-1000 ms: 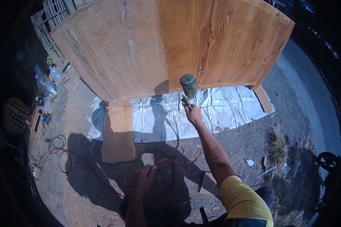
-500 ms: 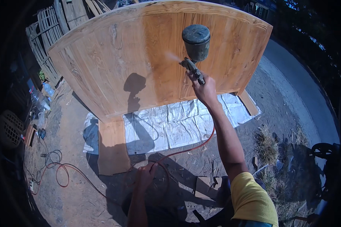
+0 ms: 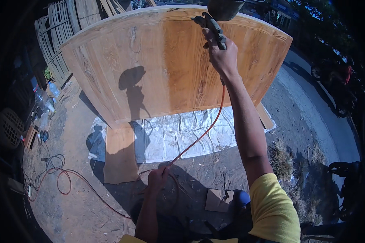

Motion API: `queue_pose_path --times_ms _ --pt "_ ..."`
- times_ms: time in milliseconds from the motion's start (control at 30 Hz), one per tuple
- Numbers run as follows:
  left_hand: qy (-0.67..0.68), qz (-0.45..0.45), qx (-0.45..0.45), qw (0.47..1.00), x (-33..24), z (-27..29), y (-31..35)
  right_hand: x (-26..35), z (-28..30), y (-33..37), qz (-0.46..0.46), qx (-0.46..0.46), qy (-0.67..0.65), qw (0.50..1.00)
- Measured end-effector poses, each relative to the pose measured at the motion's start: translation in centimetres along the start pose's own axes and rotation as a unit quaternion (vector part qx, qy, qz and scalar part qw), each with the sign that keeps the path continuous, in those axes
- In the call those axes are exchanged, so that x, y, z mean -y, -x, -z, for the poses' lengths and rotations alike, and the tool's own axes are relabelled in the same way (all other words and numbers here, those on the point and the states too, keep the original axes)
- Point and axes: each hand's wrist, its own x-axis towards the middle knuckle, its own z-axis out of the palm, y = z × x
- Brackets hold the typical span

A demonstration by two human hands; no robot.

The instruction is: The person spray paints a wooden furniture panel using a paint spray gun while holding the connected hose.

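My right hand (image 3: 224, 58) is wrapped round a spray gun (image 3: 215, 30), held up in front of a large wooden panel (image 3: 113, 73) near its top edge. A dark paint cup (image 3: 226, 9) sits on the gun, its top cut off by the picture's edge. The panel's middle and right look darker and more orange than its pale left. From the gun an orange hose (image 3: 200, 138) runs down to my left hand (image 3: 158, 177), which is closed round it low in front of me. No spray mist shows clearly at the nozzle.
The panel stands on a silvery sheet (image 3: 178, 133), with a wooden foot (image 3: 121, 156) at the left. Hose and cable coils (image 3: 61, 174) lie on the ground left, near plastic bottles (image 3: 42, 99). Cardboard (image 3: 218, 200) lies by my feet. A motorcycle (image 3: 336, 85) is on the road at right.
My right hand has raised the spray gun toward the panel's top edge. The mist seen before no longer shows. The gun's shadow has shifted up and left. My left hand still grips the hose.
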Motion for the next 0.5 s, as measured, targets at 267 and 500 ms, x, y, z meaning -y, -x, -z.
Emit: queue_pose_path --times_ms 267,500 --pt "-0.045 0.035 -0.007 0.998 -1.8 3.1 1.3 -7.0 -4.6 6.7 -0.026 0.036 0.039 0.998" --pt "-0.02 -0.009 -0.088 0.996 -1.7 5.2 3.9 -14.2 -7.0 16.7 -0.105 0.1 0.097 0.985"
